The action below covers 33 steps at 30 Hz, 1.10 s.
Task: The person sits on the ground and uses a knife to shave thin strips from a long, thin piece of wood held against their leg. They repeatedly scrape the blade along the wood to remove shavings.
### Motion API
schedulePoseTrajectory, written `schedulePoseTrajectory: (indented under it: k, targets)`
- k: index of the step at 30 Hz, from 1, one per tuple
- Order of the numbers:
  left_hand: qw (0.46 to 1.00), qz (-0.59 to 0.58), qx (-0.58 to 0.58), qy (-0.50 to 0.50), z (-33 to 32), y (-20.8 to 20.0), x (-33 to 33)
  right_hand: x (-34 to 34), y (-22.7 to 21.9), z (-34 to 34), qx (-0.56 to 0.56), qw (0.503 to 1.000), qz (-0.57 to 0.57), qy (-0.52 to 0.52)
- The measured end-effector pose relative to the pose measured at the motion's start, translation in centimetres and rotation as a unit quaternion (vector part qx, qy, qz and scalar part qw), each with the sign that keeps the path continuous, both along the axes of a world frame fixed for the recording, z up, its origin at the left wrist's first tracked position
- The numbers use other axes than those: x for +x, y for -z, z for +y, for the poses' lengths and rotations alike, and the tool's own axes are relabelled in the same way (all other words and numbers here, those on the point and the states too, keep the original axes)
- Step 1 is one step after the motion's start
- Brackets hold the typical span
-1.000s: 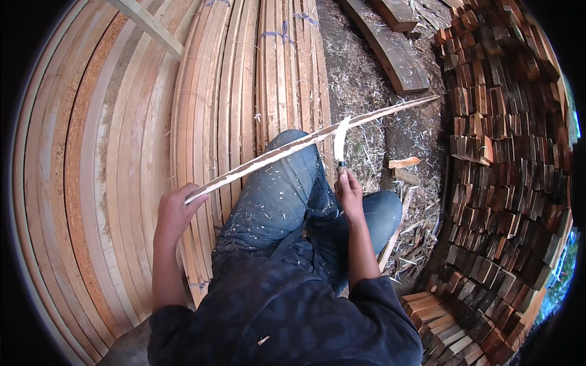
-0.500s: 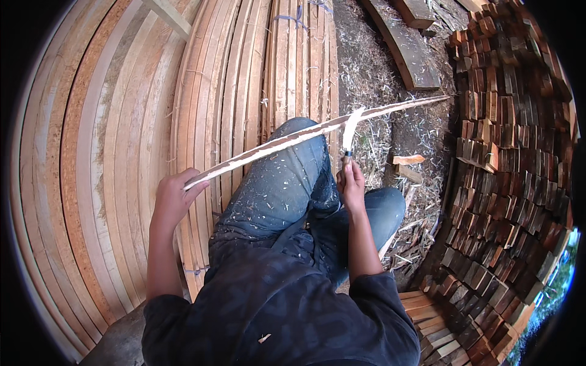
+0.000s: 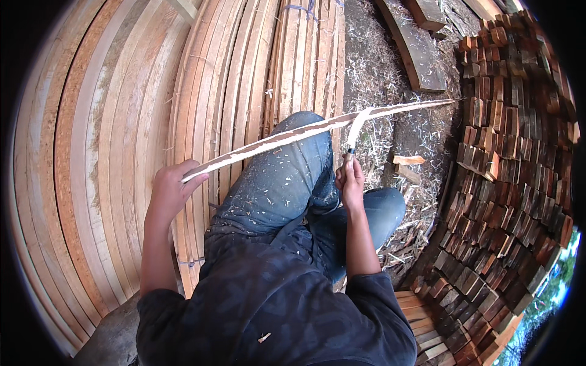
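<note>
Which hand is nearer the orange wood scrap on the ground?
Right. The right hand is left of the scrap; the left hand is farther left, gripping the stick.

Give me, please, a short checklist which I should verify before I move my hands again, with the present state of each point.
1. Left hand grips the near end of the stick: ok.
2. Right hand holds the curved knife by its handle: ok.
3. Left hand is well apart from the blade: ok.
4. Stick crosses over the left knee, but pressed firmly on it: cannot tell.
5. Blade is sharp: cannot tell.
6. Trousers are free of wood bits: not ok, pale bits lie on them.
</note>
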<state>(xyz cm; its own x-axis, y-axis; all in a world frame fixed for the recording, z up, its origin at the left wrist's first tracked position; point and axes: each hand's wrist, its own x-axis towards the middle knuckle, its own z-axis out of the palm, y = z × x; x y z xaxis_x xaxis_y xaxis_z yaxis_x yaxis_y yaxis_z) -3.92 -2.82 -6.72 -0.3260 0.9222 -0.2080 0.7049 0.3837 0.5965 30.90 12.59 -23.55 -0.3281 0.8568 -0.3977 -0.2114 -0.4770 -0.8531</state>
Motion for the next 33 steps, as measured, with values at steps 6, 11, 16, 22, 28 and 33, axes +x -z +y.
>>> schedulePoseTrajectory:
  k: [6, 11, 16, 22, 28, 33]
  targets:
    - [0.999, -0.022, -0.003, -0.027, 0.0, 0.2, 0.0, 0.1, -2.7, 0.3, 0.010, 0.996, -0.086, 0.020]
    - [0.999, -0.022, -0.013, -0.027, 0.1, 0.0, -0.4, -0.4, -2.9, -1.4, 0.008, 0.989, -0.085, -0.119]
    - [1.000, -0.009, -0.014, -0.019, 0.7, 0.4, -0.5, -1.7, -2.8, -2.2, -0.054, 0.987, -0.029, -0.147]
    - [1.000, -0.011, -0.019, -0.016, 0.5, 0.5, -0.9, -0.7, -3.4, -1.1, 0.025, 0.983, -0.072, -0.166]
    - [0.998, 0.034, 0.014, 0.042, 1.3, 0.5, -2.2, -1.0, -2.4, -1.2, -0.015, 0.999, -0.026, 0.041]
    - [0.997, 0.046, 0.008, 0.065, 2.2, 0.4, -3.8, -1.3, -4.5, -2.9, 0.002, 0.982, -0.107, -0.155]
